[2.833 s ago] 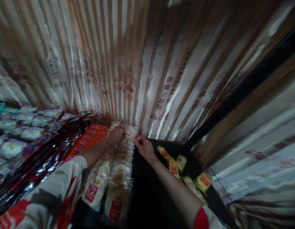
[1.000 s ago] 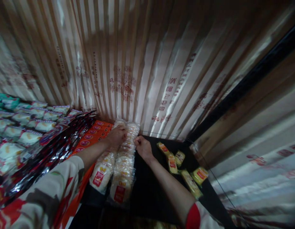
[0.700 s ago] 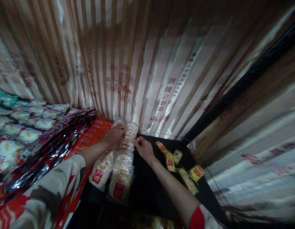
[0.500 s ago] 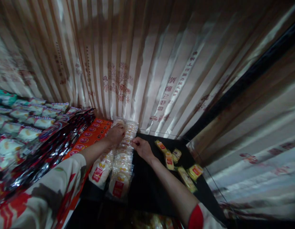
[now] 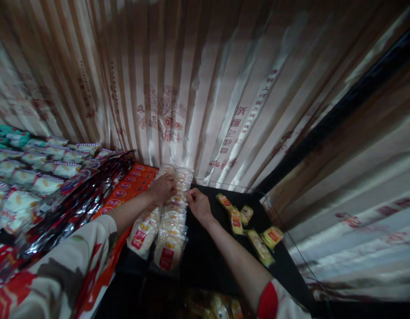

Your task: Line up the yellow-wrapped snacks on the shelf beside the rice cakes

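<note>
Two overlapping rows of clear-wrapped round rice crackers with red labels lie on a black tabletop, a left row (image 5: pixel 140 237) and a right row (image 5: pixel 168 252). My left hand (image 5: pixel 162 188) reaches over the left row, its fingers curled down onto the packets near the far end; the fingertips are partly hidden. On the other side, my right hand (image 5: pixel 199 204) has thumb and fingers pinched together at the right row's outer edge, against a rice cracker packet's wrapper (image 5: pixel 181 193). Exactly how much wrapper each hand grips is too dim to make out.
Several yellow snack packets (image 5: pixel 257 246) lie scattered on the black tabletop (image 5: pixel 208 252) to the right. Orange packets (image 5: pixel 125 186), dark red shiny packets (image 5: pixel 68 208) and white packs (image 5: pixel 47 184) fill the left. A pleated printed curtain (image 5: pixel 205 110) stands close behind, beside a dark slanting post (image 5: pixel 324 133).
Both hands stay at the far part of the rows. My left fingers have settled slightly lower, and my right hand's pinch has shifted a little. The view has moved slightly.
</note>
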The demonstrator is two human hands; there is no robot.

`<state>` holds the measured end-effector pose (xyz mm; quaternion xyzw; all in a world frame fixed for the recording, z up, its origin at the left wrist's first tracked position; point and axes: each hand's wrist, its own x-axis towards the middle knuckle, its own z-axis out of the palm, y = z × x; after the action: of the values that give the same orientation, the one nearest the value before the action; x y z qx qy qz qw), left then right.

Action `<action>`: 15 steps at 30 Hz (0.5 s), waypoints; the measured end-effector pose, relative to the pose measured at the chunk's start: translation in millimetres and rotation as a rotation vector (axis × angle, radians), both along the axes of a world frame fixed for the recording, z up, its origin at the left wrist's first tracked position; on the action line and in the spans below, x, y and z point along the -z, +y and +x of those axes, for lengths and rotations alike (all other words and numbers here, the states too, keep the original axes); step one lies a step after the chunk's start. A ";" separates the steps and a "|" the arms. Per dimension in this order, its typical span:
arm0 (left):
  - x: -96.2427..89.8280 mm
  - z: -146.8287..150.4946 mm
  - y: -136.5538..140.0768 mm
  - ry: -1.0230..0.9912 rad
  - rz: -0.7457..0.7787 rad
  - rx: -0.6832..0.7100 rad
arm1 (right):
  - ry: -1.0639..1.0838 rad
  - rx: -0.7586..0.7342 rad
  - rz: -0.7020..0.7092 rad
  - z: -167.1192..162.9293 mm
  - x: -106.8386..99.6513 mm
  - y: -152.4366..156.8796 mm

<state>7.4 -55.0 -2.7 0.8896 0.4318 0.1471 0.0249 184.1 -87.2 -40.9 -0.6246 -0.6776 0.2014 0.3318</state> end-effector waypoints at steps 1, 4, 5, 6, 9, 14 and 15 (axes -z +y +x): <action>0.1 1.1 0.0 0.008 -0.005 -0.015 | -0.013 0.015 0.009 0.4 -1.1 -1.8; 0.4 4.2 -0.4 0.020 -0.003 -0.066 | -0.090 0.026 0.022 2.8 -7.5 -10.5; 0.4 5.0 -0.8 0.019 -0.001 -0.077 | -0.114 0.014 0.016 3.8 -9.9 -13.8; 0.5 5.5 -1.2 0.017 -0.001 -0.083 | -0.134 -0.001 0.009 4.8 -11.9 -16.7; 0.6 6.4 -2.2 0.020 -0.008 -0.088 | -0.147 -0.041 -0.020 7.3 -13.6 -21.3; 2.3 6.3 -1.2 0.019 -0.008 -0.102 | -0.049 -0.139 -0.128 5.8 -8.0 -19.0; 2.7 6.1 -1.1 0.016 -0.006 -0.103 | -0.045 -0.146 -0.120 4.6 -7.3 -18.7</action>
<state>13.5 -56.1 -5.3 0.8672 0.4777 0.1397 0.0162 188.7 -106.0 -33.6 -0.5969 -0.7153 0.2510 0.2628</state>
